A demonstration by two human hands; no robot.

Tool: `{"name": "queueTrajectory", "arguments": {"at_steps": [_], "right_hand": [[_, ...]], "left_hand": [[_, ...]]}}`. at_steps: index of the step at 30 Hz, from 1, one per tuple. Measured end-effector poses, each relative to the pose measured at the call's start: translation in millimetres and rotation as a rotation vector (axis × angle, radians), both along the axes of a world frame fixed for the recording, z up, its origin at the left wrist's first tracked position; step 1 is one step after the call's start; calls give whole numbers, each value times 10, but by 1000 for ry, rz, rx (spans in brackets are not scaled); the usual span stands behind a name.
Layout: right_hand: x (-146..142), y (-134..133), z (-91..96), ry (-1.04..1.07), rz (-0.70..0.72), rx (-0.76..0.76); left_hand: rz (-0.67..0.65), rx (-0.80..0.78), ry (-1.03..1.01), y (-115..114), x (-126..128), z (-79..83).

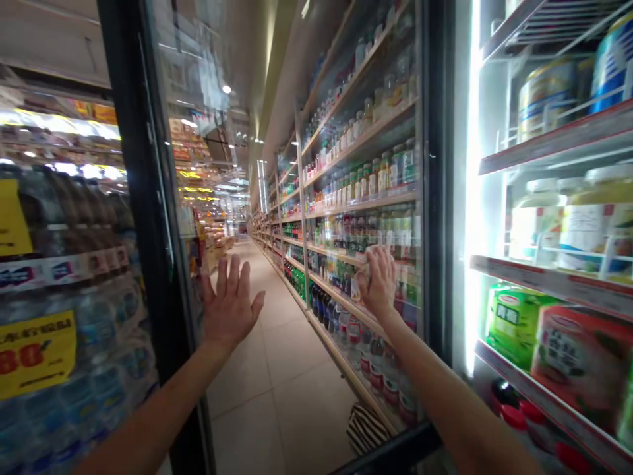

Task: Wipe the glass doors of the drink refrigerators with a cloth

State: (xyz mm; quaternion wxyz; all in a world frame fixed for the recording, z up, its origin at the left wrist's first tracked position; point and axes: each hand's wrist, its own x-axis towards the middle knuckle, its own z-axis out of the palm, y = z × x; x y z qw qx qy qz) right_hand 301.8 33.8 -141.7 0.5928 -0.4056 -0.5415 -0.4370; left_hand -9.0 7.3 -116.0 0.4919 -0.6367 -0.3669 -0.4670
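A glass door (277,343) with a black frame (141,198) stands swung open in front of me. My left hand (230,303) is raised near its left frame, palm forward and fingers spread, at or against the pane; it holds nothing. Toward the right side of the pane, my right hand (380,280) has its fingers bent over a small pale wad that looks like a cloth (364,272), held against the glass. Most of the wad is hidden under the fingers. Shelves of bottles (366,175) show through or in the glass behind both hands.
To the right is a lit cooler with wire-fronted shelves (554,142), holding cans (546,99), bottles (534,218) and green and red packs (583,363). Stacked bottle packs (59,264) with a yellow price sign (37,353) stand at left. Something black-and-white striped (366,429) is low down.
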Motion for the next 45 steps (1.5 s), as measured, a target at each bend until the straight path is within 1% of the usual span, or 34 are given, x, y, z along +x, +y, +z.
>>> {"name": "queueTrajectory", "arguments": {"at_steps": [2, 3, 4, 5, 7, 9, 10, 11, 12, 14, 15, 16, 17, 18, 20, 21, 22, 23, 24, 25, 27, 28, 29, 30, 31, 34, 35, 36, 37, 40, 41, 42, 43, 45], "right_hand": [[37, 30, 59, 210, -9, 36], [-4, 25, 65, 227, -5, 29], [-80, 6, 51, 178, 6, 5], [-177, -25, 21, 71, 23, -32], [-369, -96, -60, -217, 66, -103], [-458, -142, -116, -437, 99, -126], [-450, -145, -122, -474, 103, -115], [-417, -135, -113, -450, 97, -92], [-373, -116, -93, -375, 85, -62], [-321, -76, -46, -160, 54, -14], [-339, -67, -36, -72, 43, -1], [-392, -70, -41, -31, 42, -2], [-476, -84, -64, -52, 52, -21], [-578, -108, -100, -132, 72, -47], [-765, -164, -187, -372, 128, -95], [-818, -185, -222, -476, 152, -108], [-831, -194, -242, -534, 165, -111], [-804, -191, -245, -536, 166, -110], [-747, -175, -231, -477, 156, -102], [-676, -152, -204, -369, 139, -90], [-570, -103, -141, -87, 101, -49], [-565, -90, -120, 33, 87, -30], [-601, -91, -115, 99, 82, -20], [-675, -106, -126, 93, 88, -24], [-773, -130, -153, 13, 102, -45], [-1035, -211, -256, -358, 157, -128], [-1059, -222, -277, -414, 164, -137], [-1043, -222, -284, -411, 164, -134], [-994, -211, -279, -356, 156, -119], [-795, -163, -237, -67, 99, -51], [-761, -160, -232, -4, 82, -40], [-754, -170, -240, 9, 75, -43], [-770, -189, -261, -36, 80, -60], [-825, -239, -325, -264, 119, -121]], "left_hand": [[2, -1, -1, 11, -3, -5], [5, 2, 0, 16, -6, -7], [9, 6, 3, 20, -8, -8], [12, 8, 7, 21, -11, -8], [18, 9, 11, 18, -13, -7], [23, 6, 8, 9, -10, -7], [25, 4, 6, 5, -8, -8], [27, 2, 1, 2, -6, -10], [30, -1, -3, 1, -3, -12], [32, -5, -8, 4, 0, -17], [32, -6, -10, 7, 1, -19], [31, -8, -12, 9, 2, -20], [28, -12, -14, 9, 2, -19], [24, -17, -15, 8, 2, -18], [16, -36, -23, -2, 3, -16], [13, -46, -28, -10, 3, -15], [9, -56, -32, -17, 4, -14], [2, -65, -36, -23, 5, -15], [-7, -74, -41, -28, 7, -15], [-18, -82, -46, -29, 8, -16], [-38, -97, -55, -25, 10, -17], [-43, -105, -59, -21, 11, -17], [-43, -111, -63, -18, 12, -16], [-41, -115, -66, -16, 12, -15], [-41, -116, -67, -16, 12, -13], [-50, -109, -70, -30, 12, -11], [-50, -109, -70, -36, 12, -12], [-48, -111, -69, -40, 13, -15], [-43, -112, -69, -42, 14, -17], [-31, -107, -69, -37, 17, -24], [-34, -103, -69, -34, 18, -25], [-38, -101, -70, -32, 19, -24], [-43, -103, -72, -32, 19, -23], [-49, -106, -72, -38, 20, -21]]}}
